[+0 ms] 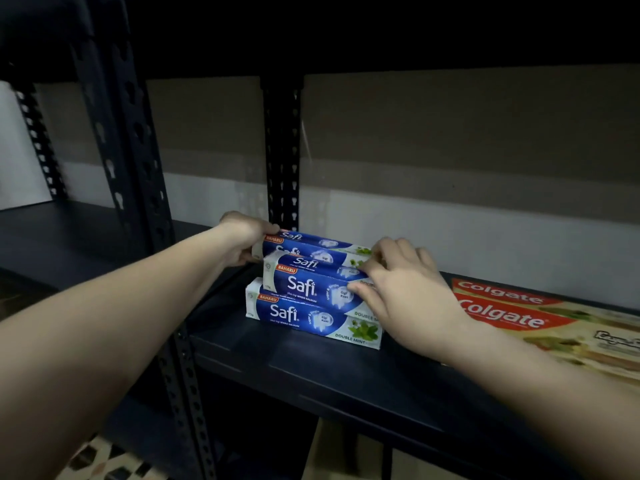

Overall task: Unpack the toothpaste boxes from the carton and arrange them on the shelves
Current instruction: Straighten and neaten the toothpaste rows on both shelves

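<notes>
Dark metal shelving (346,368) is filling the view, a pale wall and brown board sitting behind it. 3 blue Safi toothpaste boxes (308,289) are lying on the shelf near the perforated upright (282,150) — 1 at the bottom near edge, 1 stacked on it, 1 behind at the far side. Left hand (244,242) is gripping the left end of the far box, fingers curled round it. Right hand (405,289) is pinching the right end of the upper near box. Red Colgate boxes (512,313) are lying flat to the right — well apart from the Safi stack.
</notes>
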